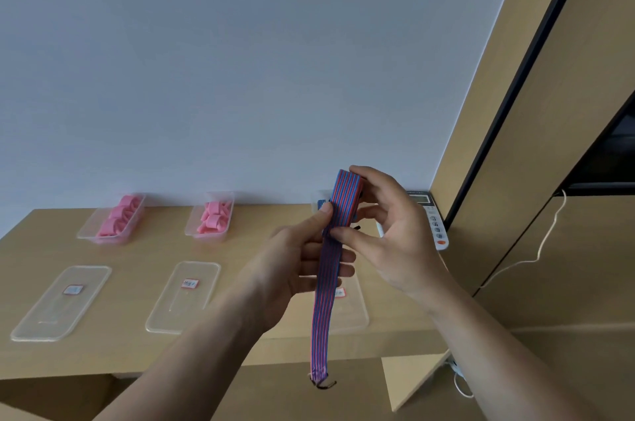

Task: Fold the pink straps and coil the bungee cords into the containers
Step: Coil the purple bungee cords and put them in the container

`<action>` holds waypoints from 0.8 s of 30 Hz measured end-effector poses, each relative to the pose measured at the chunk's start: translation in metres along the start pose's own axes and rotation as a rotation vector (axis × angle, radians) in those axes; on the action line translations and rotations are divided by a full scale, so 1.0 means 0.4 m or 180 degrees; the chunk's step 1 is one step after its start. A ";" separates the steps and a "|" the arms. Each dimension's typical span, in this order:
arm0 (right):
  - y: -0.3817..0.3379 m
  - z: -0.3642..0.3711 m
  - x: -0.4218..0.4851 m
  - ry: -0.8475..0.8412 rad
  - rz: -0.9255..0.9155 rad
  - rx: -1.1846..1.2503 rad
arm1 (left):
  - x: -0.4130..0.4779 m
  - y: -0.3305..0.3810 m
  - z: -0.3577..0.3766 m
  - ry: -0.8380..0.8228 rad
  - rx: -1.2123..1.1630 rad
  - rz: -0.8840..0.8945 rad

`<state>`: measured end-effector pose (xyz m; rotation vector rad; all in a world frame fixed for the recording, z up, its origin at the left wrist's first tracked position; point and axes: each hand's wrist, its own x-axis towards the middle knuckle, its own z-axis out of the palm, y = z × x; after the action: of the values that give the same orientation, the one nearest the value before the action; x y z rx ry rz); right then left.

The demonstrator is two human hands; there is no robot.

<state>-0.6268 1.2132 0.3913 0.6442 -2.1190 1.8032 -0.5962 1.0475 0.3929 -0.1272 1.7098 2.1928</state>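
At lower centre, our bungee cord (322, 303) dangles free. We pinch it with the left hand (302, 259), and the right hand (388, 231) curls round the half-made coil. If we slacken either, it could spring loose before reaching the far container (314, 197).

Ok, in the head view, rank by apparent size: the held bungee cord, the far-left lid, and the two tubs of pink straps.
1. Bungee cord: longest, though thin and nearest the camera, so unsure.
2. Far-left lid.
3. Left tub and middle tub: too alike to rank.
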 end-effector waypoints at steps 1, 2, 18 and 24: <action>-0.002 0.000 0.001 0.0059 -0.0060 -0.0059 | -0.001 -0.002 0.001 0.0023 0.0048 -0.0025; -0.002 -0.001 0.001 0.0107 -0.0124 -0.0141 | -0.002 -0.004 0.003 0.0054 0.0052 -0.0049; -0.002 -0.011 -0.031 0.0243 -0.1149 -0.0805 | 0.011 0.005 0.008 0.0237 -0.0624 0.0058; 0.008 -0.004 -0.052 0.0160 -0.1284 -0.0907 | 0.017 0.022 -0.009 0.0122 -0.0645 0.0194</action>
<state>-0.6108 1.2184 0.3786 0.8637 -1.9836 1.2647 -0.6059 1.0436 0.3983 -0.1713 1.5257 2.4199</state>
